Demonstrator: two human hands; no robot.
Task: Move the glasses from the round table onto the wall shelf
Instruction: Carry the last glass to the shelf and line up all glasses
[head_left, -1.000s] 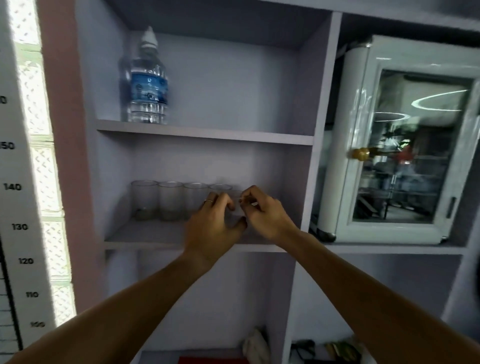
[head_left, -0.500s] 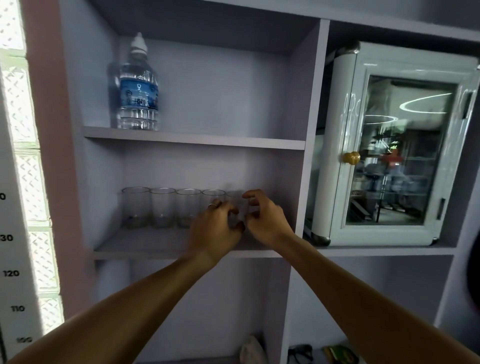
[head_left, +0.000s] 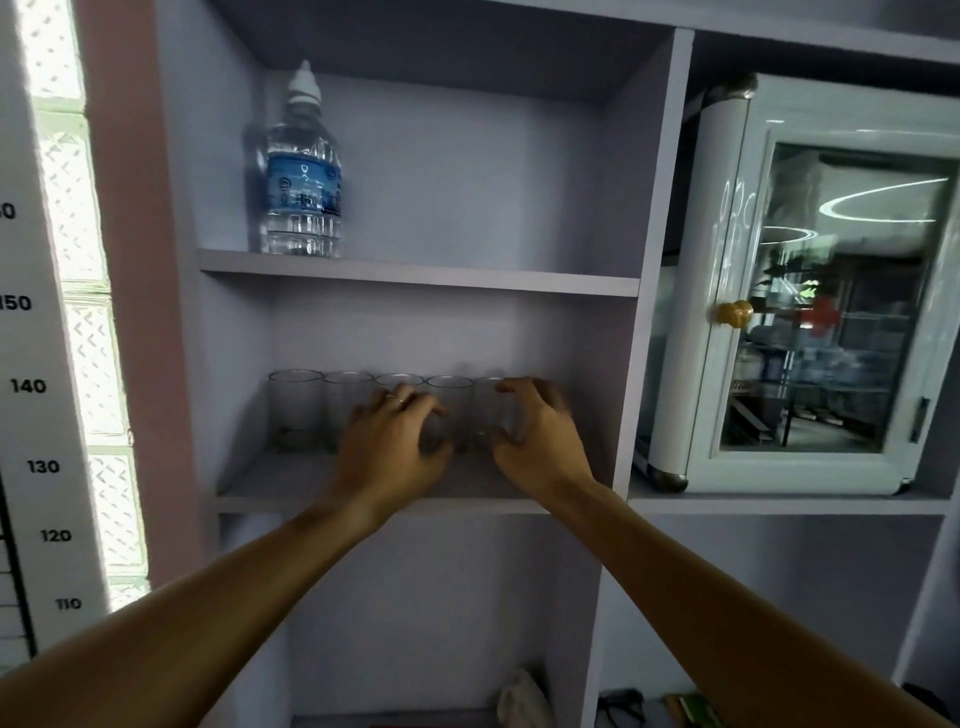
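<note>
Several clear glasses (head_left: 295, 410) stand in a row at the back of the wall shelf (head_left: 270, 480). My left hand (head_left: 392, 441) reaches in from below and curls around the fourth glass (head_left: 451, 402), hiding most of the third. My right hand (head_left: 537, 439) is cupped around the rightmost glass (head_left: 487, 410), thumb in front and fingers at its rim. Both of these glasses rest on the shelf board. The round table is out of view.
A water bottle (head_left: 304, 179) stands on the shelf above. To the right, a white cabinet with a glass door (head_left: 831, 291) fills the neighbouring compartment. The shelf's right side wall (head_left: 631, 389) is close to my right hand. A height chart (head_left: 31, 384) hangs at the left.
My hands have drawn slightly apart, so the two right-hand glasses now show between them. The camera has shifted a little; the row of glasses has not moved.
</note>
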